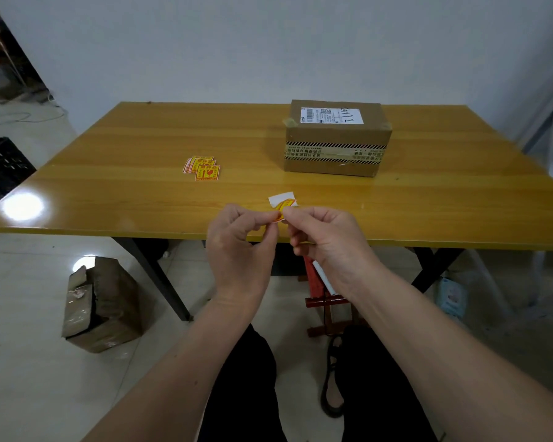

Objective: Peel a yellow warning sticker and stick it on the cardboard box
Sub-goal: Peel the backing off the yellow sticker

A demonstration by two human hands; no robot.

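Note:
Both my hands meet over the table's near edge, pinching one yellow warning sticker point(282, 206) between their fingertips. The sticker is partly curled away from its white backing, which sticks up above my fingers. My left hand point(240, 247) grips the left end and my right hand point(326, 240) the right end. A small pile of more yellow stickers point(202, 168) lies flat on the table to the left. The sealed cardboard box point(336, 138), with a white shipping label on top and striped tape around its front, stands at the back right, well beyond my hands.
The yellow wooden table point(109, 173) backs onto a white wall. An open torn cardboard box point(101, 303) sits on the floor at left, a black crate point(0, 169) further left, and a red wooden stool point(328, 309) under the table by my legs.

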